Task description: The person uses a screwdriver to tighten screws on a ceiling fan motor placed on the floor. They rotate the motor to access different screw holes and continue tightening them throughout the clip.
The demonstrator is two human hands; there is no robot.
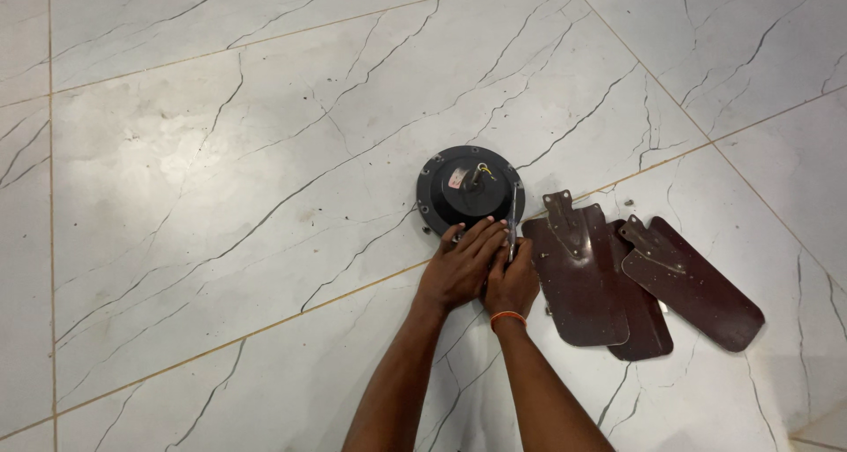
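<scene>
**Two hands at the near rim of the fan motor, tool upright between them**

Two hands meet at the near edge of the black round fan motor (pixel 470 190), which lies flat on the marble floor (pixel 221 152) just ahead of the person. The left hand (pixel 460 265) lies palm down, fingers spread forward and touching the motor's near rim. The right hand (pixel 513 280), with an orange band (pixel 508 318) at the wrist, is pressed against the left and closed around the handle of a slim screwdriver (pixel 513 218). The tool's long axis runs almost straight away from the person, its shaft crossing the motor's right edge; where the tip sits cannot be told.

The motor lies directly ahead of both hands, the left being the nearer to its centre. A short shaft and wires rise from the motor's middle.

Three dark brown fan blades (pixel 618 280) lie overlapped on the floor just right of the right hand, near but apart from it, with their bracket ends towards the motor. Bare floor lies to the left of the motor and beyond it; the right side is crowded by the blades
</scene>
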